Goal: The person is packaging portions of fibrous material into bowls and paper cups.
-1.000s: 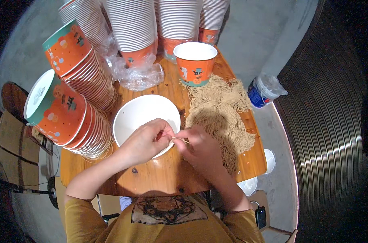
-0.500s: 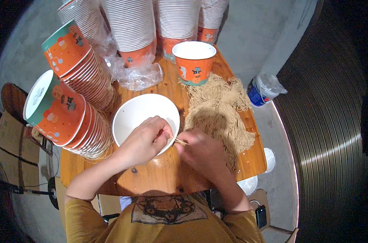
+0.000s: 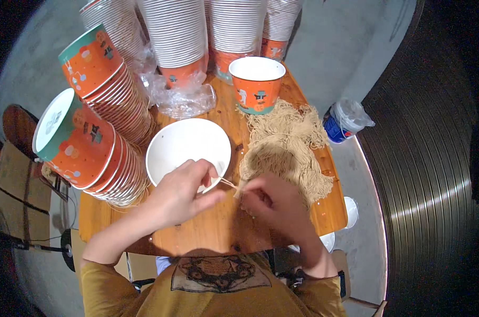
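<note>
My left hand (image 3: 185,193) is over the near rim of a white-lined paper bucket (image 3: 184,142), its mouth facing up. A thin tan string (image 3: 228,183) loops from its curled fingers, and the thumb stands apart. To the right, my right hand (image 3: 273,203) pinches the string's other end between thumb and fingertips, so the string spans the small gap between both hands. Just beyond the right hand lies a heap of tan strings (image 3: 284,132) on the wooden table (image 3: 197,232). At the heap's far edge stands an orange printed paper bucket (image 3: 256,90).
Nested stacks of orange buckets (image 3: 86,140) lean at the left. Tall plastic-wrapped stacks (image 3: 173,37) stand at the back beside crumpled clear plastic (image 3: 189,100). Right of the table are a blue-and-white pail (image 3: 344,121) on the floor and a dark ribbed shutter (image 3: 424,174).
My hands have moved slightly apart, with more string showing between them. The left thumb has spread from the fingers, and the right hand has shifted right. The view has shifted slightly.
</note>
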A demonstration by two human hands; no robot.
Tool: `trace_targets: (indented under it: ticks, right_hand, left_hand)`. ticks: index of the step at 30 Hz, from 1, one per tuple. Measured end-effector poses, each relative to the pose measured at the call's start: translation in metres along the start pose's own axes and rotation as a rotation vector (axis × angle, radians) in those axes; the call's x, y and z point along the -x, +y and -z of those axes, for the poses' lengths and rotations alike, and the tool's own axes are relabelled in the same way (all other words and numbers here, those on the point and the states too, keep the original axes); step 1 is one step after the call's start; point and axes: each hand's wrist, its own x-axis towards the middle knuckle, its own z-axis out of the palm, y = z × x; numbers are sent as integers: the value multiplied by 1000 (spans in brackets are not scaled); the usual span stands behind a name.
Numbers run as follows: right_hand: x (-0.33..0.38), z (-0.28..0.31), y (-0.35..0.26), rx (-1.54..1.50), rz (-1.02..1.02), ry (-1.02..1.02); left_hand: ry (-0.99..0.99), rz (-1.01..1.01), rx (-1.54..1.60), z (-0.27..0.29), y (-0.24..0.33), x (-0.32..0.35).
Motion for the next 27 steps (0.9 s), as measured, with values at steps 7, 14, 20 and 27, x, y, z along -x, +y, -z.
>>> trace_targets:
  ticks: [7, 14, 20, 27]
  right_hand:
    - [-51, -3, 8, 69, 338, 179]
    - [-67, -29, -3, 39, 240, 27]
    - [-69, -34, -4, 55, 172, 31]
    - [-73, -40, -5, 237, 169, 177]
  left_hand:
    - [79, -213, -241, 2, 6, 23]
    - [127, -110, -75, 9, -11, 32]
    - [330, 24, -28, -16, -7, 12]
    - [314, -37, -147, -14, -10, 14]
